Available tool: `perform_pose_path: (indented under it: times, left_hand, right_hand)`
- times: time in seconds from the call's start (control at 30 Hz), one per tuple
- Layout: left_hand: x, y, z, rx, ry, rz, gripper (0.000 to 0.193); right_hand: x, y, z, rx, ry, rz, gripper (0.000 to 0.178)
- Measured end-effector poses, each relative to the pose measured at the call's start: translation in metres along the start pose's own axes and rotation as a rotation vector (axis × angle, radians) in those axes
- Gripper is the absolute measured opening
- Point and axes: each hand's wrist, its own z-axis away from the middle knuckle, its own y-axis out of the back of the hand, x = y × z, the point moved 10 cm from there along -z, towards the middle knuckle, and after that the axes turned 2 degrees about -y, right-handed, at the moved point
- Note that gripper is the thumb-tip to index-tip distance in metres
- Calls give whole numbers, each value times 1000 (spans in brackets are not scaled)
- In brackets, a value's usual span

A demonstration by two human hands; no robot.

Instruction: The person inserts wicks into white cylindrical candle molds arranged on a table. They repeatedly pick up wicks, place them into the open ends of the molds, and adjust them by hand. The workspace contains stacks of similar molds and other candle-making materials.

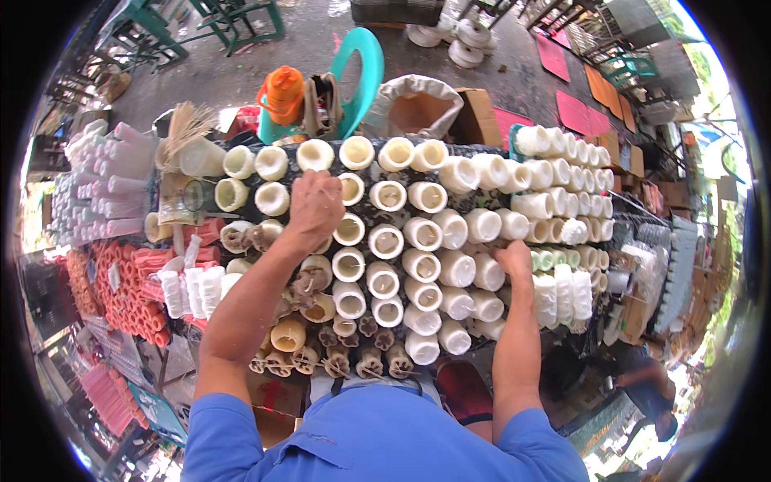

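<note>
Rows of white, hollow, cylindrical wax candles (385, 241) cover the table in front of me; thin wicks show inside several of them. My left hand (316, 202) is closed, fingertips pinched together, over the left-middle rows beside an open-topped candle (350, 189). Whatever it pinches is hidden under the fingers. My right hand (514, 257) is closed too, among the candles on the right, close to a white candle (488, 271). Its grip is turned away, so what lies in it cannot be made out. Brown flower-shaped pieces (369, 363) line the near edge.
Pinkish-white candles (108, 185) and red-orange ones (128, 293) crowd the left. A bundle of thin sticks (186, 132) stands near a clear glass (198, 195). Beyond the table are a teal chair (369, 68) with an orange jug (285, 92) and a sack (414, 104). Another person (646, 381) is at lower right.
</note>
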Motion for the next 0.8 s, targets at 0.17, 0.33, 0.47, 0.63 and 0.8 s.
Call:
perform_pose_path:
  times: [0.17, 0.33, 0.47, 0.63, 0.8]
  left_hand:
    - [-3, 4, 8, -3, 74, 51, 6]
    - [-2, 0, 16, -22, 84, 78, 7]
    - [1, -8, 19, -46, 52, 60, 7]
    - [6, 1, 12, 26, 25, 84, 6]
    - [6, 1, 9, -60, 28, 97, 7]
  right_hand:
    - [4, 6, 7, 22, -129, 8, 56]
    - [15, 6, 1, 168, -235, -31, 38]
    - [15, 7, -3, 221, -230, -35, 33]
    - [-3, 36, 32, 337, -185, -17, 29]
    - [-71, 85, 126, 626, 309, -146, 24]
